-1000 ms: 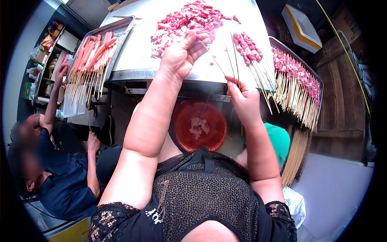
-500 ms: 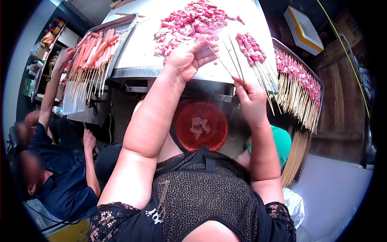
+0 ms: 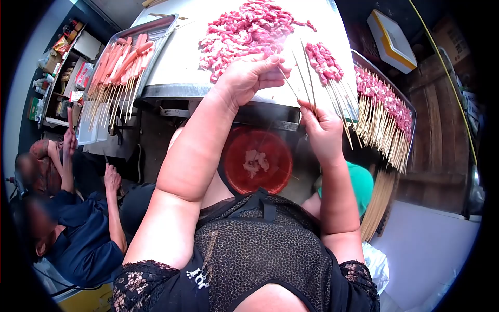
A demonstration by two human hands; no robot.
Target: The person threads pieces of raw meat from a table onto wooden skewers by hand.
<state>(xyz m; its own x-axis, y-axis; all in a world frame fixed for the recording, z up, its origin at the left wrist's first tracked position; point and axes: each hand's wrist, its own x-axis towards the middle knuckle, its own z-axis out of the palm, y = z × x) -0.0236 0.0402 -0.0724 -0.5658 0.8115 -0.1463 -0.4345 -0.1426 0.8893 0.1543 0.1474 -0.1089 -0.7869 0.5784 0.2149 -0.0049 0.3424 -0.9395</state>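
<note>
My right hand (image 3: 323, 129) is closed on several thin bamboo skewers (image 3: 307, 83), which fan out bare over the table edge. One of them slants up-left to my left hand (image 3: 254, 78). There the thumb and fingers are closed around its tip; whatever else they pinch is hidden. Just beyond my left hand lies a big heap of raw pink meat pieces (image 3: 241, 34) on the white tabletop (image 3: 179, 62). Right of the bare skewers, several loaded meat skewers (image 3: 325, 65) lie side by side, sticks toward me.
At right, a metal tray (image 3: 415, 117) holds rows of meat skewers. A left-hand tray (image 3: 165, 26) carries skewered sausages (image 3: 122, 62). Below the table edge stands a red basin (image 3: 258, 179) with scraps inside. A co-worker in a dark shirt (image 3: 86, 229) sits at left, holding a sausage (image 3: 69, 115).
My left hand has turned and its fingers have drawn together at the skewer tip. My right hand stays nearly still. The co-worker's raised hand has come down from the sausage tray with a sausage.
</note>
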